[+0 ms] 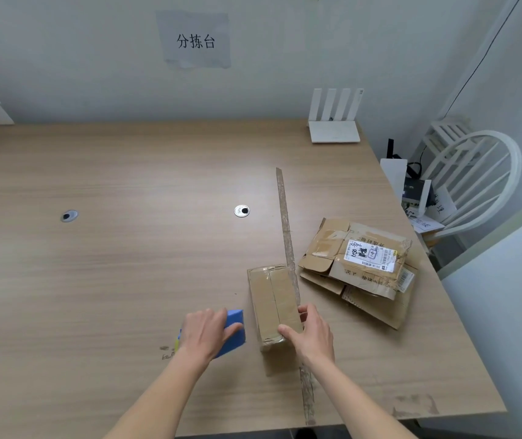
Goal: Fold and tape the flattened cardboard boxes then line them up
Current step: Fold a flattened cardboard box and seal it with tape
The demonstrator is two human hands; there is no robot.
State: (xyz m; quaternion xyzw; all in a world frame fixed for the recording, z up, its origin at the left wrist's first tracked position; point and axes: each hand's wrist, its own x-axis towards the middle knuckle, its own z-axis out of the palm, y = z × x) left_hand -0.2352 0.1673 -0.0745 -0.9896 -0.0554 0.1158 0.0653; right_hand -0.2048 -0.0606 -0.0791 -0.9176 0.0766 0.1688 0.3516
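Observation:
A small folded cardboard box [273, 301] stands on the wooden table [126, 248], its top flaps closed under clear tape. My right hand [311, 335] grips the box's near right corner, thumb on top and fingers along the side. My left hand [205, 332] holds a blue tape dispenser [234, 327] just left of the box, resting on the table. A pile of flattened cardboard boxes [361, 267] with a white shipping label lies to the right of the box.
A long strip of worn tape [286, 232] runs across the table past the box. Two round cable grommets [242, 211] sit mid-table. A white router [335, 122] stands at the back right. A white chair [475, 179] holding devices is beyond the right edge.

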